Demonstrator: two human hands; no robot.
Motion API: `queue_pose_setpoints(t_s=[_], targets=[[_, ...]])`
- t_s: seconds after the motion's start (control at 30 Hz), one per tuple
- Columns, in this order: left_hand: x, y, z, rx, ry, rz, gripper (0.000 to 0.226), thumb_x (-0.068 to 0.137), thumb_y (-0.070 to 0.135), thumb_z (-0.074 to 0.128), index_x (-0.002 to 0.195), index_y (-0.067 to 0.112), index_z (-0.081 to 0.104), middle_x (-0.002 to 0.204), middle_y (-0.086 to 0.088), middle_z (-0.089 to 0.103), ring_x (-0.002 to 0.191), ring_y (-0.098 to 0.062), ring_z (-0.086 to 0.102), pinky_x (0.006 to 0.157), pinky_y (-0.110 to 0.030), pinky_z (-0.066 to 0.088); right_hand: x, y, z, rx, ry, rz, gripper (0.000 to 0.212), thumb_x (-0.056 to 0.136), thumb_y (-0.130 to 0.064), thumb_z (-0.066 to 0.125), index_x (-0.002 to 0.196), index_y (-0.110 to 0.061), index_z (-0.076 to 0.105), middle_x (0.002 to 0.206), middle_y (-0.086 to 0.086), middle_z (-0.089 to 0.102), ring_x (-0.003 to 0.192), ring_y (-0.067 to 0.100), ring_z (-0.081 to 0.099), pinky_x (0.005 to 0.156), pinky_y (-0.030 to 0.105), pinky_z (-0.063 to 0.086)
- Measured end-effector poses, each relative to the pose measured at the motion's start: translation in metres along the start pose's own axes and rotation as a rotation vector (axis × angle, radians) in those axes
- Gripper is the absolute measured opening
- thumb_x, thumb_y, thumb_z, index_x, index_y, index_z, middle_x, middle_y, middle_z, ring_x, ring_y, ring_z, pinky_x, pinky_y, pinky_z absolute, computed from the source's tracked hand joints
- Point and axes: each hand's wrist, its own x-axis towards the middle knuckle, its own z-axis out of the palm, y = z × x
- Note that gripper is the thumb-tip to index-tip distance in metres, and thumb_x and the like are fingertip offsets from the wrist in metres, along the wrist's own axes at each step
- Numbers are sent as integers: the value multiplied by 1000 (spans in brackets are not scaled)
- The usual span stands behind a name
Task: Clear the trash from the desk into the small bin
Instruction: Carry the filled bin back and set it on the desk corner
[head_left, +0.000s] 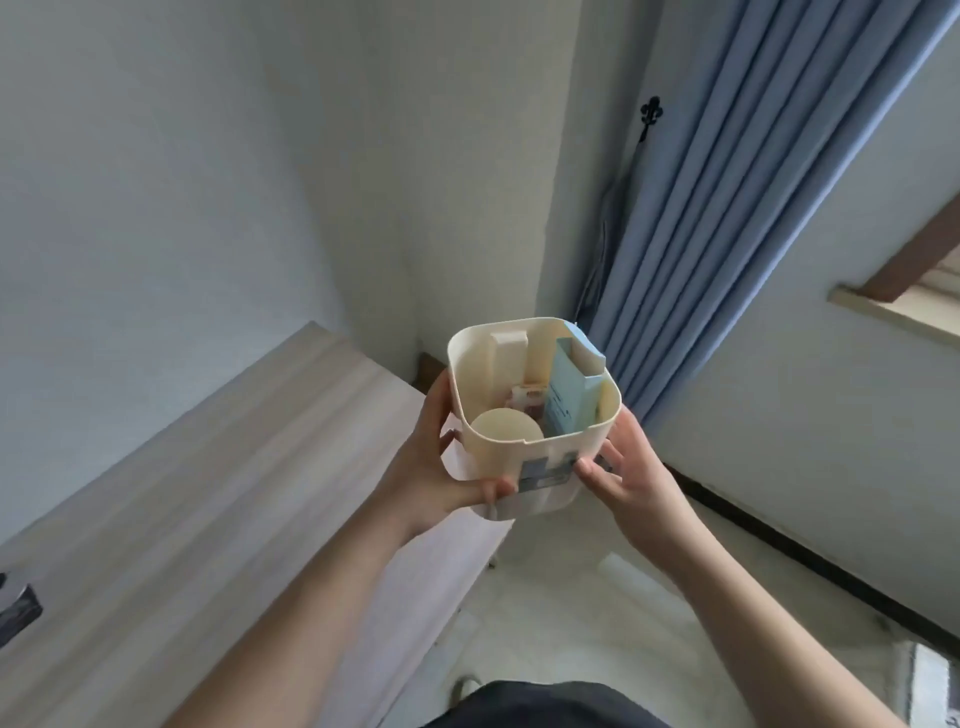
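The fingers of the left hand curl round the left wall of the small bin, with the thumb laid across its lower front near the bottom edge, so this hand grips the bin from the side and below. The fingers of the right hand are spread and only lightly bent, their tips pressed against the bin's lower right wall, the thumb touching the front beside a grey label; they brace the bin more than they wrap it. Between the two hands the bin is held in the air at the centre of the frame, just past the far right corner of the surface, its open top tipped toward the camera. It is cream-coloured with rounded corners. Inside it a pale blue paper packet stands tilted against the right wall, its torn flap poking above the rim; a round cream lid or cup lies at the near left, and a small reddish-brown scrap sits at the bottom between them. The pale wood-grain surface runs from the lower left of the frame up toward the centre, with a dark object cut off at its left edge. Both bare forearms reach up from the bottom of the frame. A blue curtain hangs in the upper right beside a white wall, and a pale tiled floor shows at the lower right.
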Motion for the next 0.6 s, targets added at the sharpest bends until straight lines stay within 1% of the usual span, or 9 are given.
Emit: queue_pose_setpoints(t_s=[0.07,0.1,0.17,0.23,0.33,0.43,0.5,0.53,0.6], targets=[[15,-3,-7,-14,43,4,122,54,27,97,144,62,23,139,40,46,126,16,45,89,-10,46,25,2,-1,14,-38,-4,67,87,-42,67,144,-43,32,145,-16,46,134,6,44,91,15,49],[22,-4,-10,-13,79,3,121,52,29,97,141,64,23,139,38,44,126,16,44,87,-7,45,38,4,-2,19,-58,-8,67,88,-41,67,145,-41,32,146,-15,46,134,6,44,91,14,48],[36,-6,-15,2,161,-8,120,47,39,95,135,67,20,143,32,36,126,18,41,88,-4,43,67,7,-5,10,-115,-11,67,89,-40,66,146,-39,31,146,-14,47,135,6,43,92,13,47],[50,-11,-18,23,219,-21,121,44,45,93,136,66,17,141,29,32,121,22,41,89,-4,42,96,11,-8,3,-184,-4,66,90,-39,66,146,-39,31,145,-14,48,135,6,43,93,14,47],[71,-18,-23,69,301,-52,125,44,47,91,142,61,16,139,31,31,122,22,39,92,-5,42,137,21,-14,2,-278,11,67,88,-42,67,145,-40,31,144,-13,49,135,8,43,98,23,48],[89,-23,-23,61,392,-107,126,44,44,91,147,52,19,145,23,35,129,15,40,93,-5,43,177,28,-22,-38,-398,9,65,89,-39,67,144,-41,32,141,-16,51,134,5,44,97,22,49],[97,-23,-20,56,451,-145,129,45,42,92,152,45,21,151,17,37,134,3,42,95,-8,44,201,30,-29,-64,-463,7,66,89,-33,67,144,-40,32,140,-17,52,134,4,43,100,31,48],[100,-23,-18,55,478,-160,129,46,40,92,154,42,21,152,16,39,135,-1,44,95,-9,45,213,30,-33,-73,-497,6,66,89,-29,68,144,-39,32,139,-17,53,134,4,43,101,32,48],[106,-22,-14,63,534,-178,127,52,37,93,155,42,19,151,21,43,136,-2,45,95,-11,46,235,29,-36,-73,-578,-2,69,89,-23,68,145,-38,31,139,-14,53,134,7,44,102,33,48]])
